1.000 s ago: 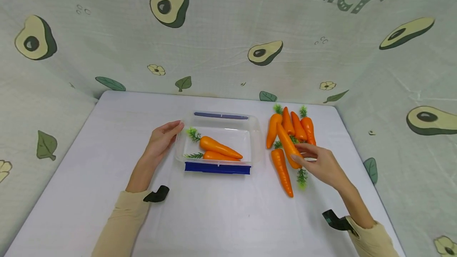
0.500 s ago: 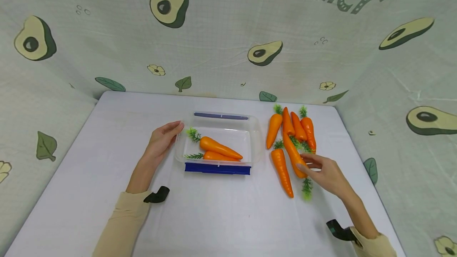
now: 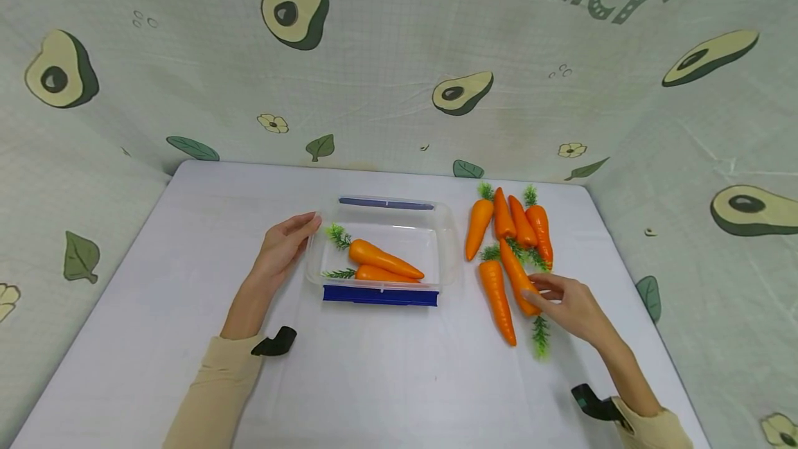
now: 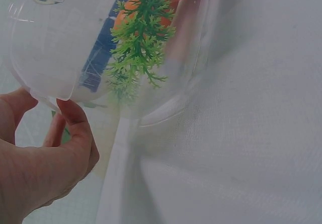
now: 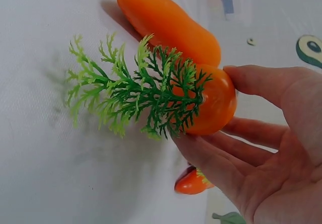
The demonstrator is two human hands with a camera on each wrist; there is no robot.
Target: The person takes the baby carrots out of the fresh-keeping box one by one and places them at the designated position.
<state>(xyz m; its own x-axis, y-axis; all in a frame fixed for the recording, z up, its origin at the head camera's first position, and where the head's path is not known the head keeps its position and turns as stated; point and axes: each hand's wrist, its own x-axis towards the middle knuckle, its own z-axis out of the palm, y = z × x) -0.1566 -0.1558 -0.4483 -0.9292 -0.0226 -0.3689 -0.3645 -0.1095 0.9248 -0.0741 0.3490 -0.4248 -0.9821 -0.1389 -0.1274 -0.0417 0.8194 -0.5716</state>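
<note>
A clear plastic container (image 3: 445, 248) with blue clip flaps stands mid-table, with two orange carrots (image 3: 383, 258) inside, their green tops to the left. My left hand (image 3: 283, 248) pinches its left rim between thumb and fingers, and the left wrist view shows the fingertips on that rim. On the right, my right hand (image 3: 564, 300) holds a carrot (image 3: 516, 279) by its thick end, thumb on one side and fingers on the other. Its leafy top (image 5: 136, 88) points toward me. Just left of it lies another carrot (image 3: 497, 302), close against it.
Several more carrots lie behind the held one, among them one at the left (image 3: 479, 229) and one at the right (image 3: 541, 234). White cloth covers the table (image 3: 374, 373). A printed fabric backdrop (image 3: 386, 54) rises at the back and sides.
The right hand has drawn its carrot toward me and slightly right, off the others. The neighbouring carrot has shifted a little right. My left hand and the container have stayed put.
</note>
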